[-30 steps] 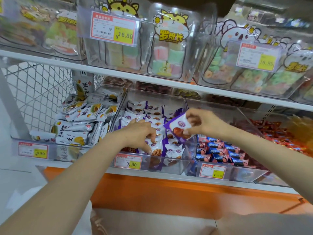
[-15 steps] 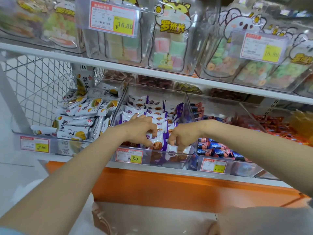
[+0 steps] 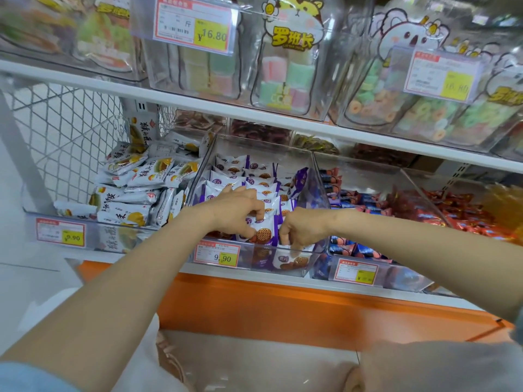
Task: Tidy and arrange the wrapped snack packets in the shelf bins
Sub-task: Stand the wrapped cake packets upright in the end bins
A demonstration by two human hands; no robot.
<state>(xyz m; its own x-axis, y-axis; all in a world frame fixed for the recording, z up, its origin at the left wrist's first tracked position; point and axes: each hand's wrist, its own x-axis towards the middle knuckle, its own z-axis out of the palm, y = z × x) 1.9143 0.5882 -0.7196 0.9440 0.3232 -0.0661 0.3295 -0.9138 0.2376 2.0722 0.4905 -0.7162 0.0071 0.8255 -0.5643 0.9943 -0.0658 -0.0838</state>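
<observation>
Now both hands are working inside the middle bin [image 3: 319, 190] of purple packets [image 3: 232, 171] — the left hand [image 3: 235, 210] is curling round the front packet [image 3: 263, 235], bracing the upright row, while the right hand [image 3: 300, 230] is pinching a loose packet [image 3: 291, 258] down against the front wall. The smart play is sliding it in upright, face forward — gently, so the row isn't toppling.

Bright, even overhead light; shadows are faint. Glare whitens the clear bins [image 3: 283, 66] above the right grip [image 3: 302, 229]. Purple packets [image 3: 235, 176] just behind it look sharpest, while red packets [image 3: 467, 210] far to its right smear with blur. The shelf edge [image 3: 198, 107] bows towards the corners.
</observation>
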